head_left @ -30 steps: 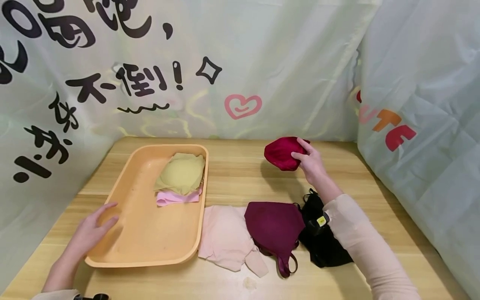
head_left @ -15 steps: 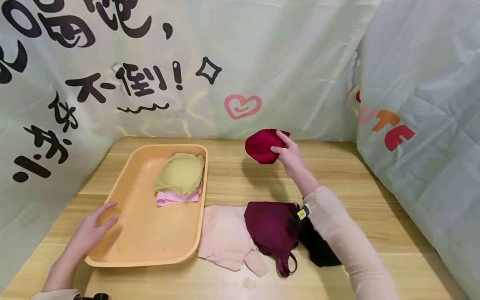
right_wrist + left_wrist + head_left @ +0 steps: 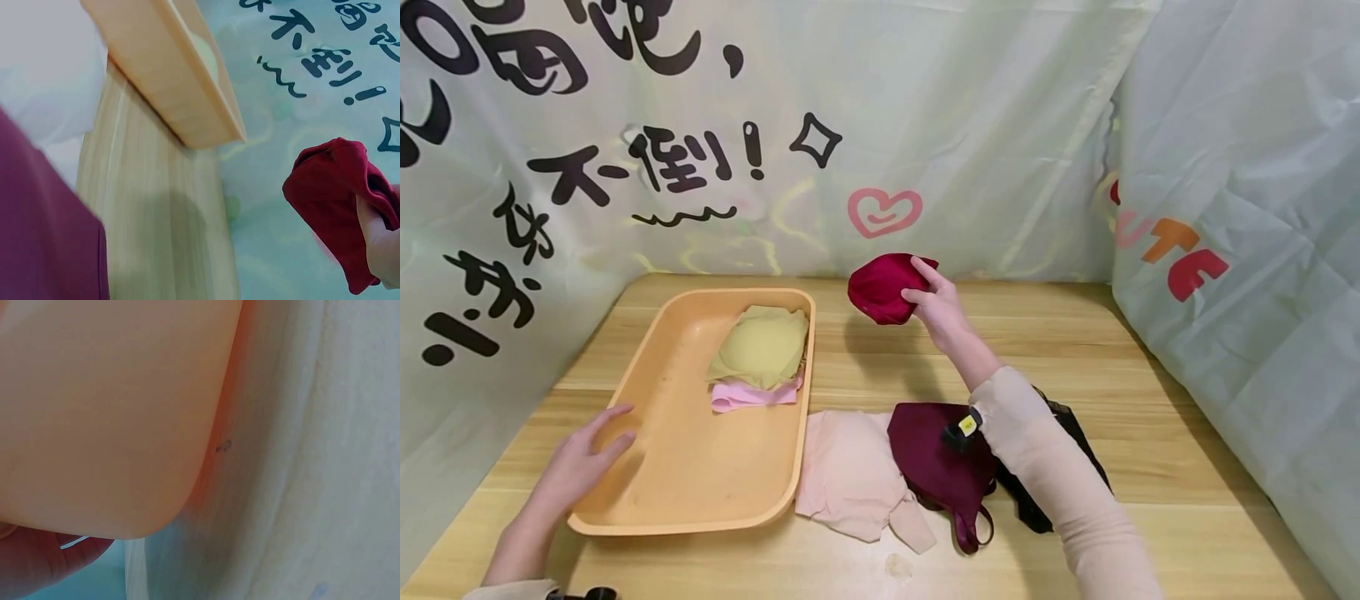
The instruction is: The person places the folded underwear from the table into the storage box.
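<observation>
In the head view my right hand pinches a folded crimson bra between thumb and fingers, held above the table's far side. The right wrist view shows that bra with its fabric bunched at the fingers. My left hand rests at the left rim of the orange plastic tray, fingers relaxed and spread over the edge. Inside the tray lie a folded olive-yellow bra and a pink folded garment, partly under it. The left wrist view shows the tray's outer wall.
On the wooden table, right of the tray, lie a pale pink bra, a maroon bra with a strap loop, and a black garment partly hidden under my right sleeve. A printed cloth curtain stands behind the table.
My right hand has moved left and slightly upward with the crimson bra, toward the tray. Its forearm now passes over the maroon bra and black garment. My left hand has stayed in place.
</observation>
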Available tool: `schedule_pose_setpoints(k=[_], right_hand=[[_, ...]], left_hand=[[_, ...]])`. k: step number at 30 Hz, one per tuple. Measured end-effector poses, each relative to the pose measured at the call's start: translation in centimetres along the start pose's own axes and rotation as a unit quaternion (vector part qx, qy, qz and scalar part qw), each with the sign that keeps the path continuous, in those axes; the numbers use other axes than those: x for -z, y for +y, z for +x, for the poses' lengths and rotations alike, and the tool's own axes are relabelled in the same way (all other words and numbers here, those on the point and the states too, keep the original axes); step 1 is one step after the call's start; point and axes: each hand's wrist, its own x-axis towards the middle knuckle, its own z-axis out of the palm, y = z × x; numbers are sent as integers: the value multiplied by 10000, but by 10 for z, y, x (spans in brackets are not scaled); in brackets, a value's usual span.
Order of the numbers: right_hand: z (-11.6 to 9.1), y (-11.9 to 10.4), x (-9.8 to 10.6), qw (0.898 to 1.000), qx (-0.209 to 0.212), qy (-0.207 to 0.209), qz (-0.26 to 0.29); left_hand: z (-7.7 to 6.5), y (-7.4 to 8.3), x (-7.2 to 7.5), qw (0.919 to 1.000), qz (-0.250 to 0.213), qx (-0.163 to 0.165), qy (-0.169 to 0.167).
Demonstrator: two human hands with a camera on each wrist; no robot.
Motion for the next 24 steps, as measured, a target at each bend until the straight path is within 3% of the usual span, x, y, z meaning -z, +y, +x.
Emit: schedule_pose_setpoints(k=[9, 24], right_hand=[[2, 10, -25, 9992, 74, -151, 364], [3, 33, -65, 9970, 52, -576, 516]], left_hand=[[0, 0, -1, 9999, -5, -89, 85], [0, -1, -1, 9996, 19, -157, 252]])
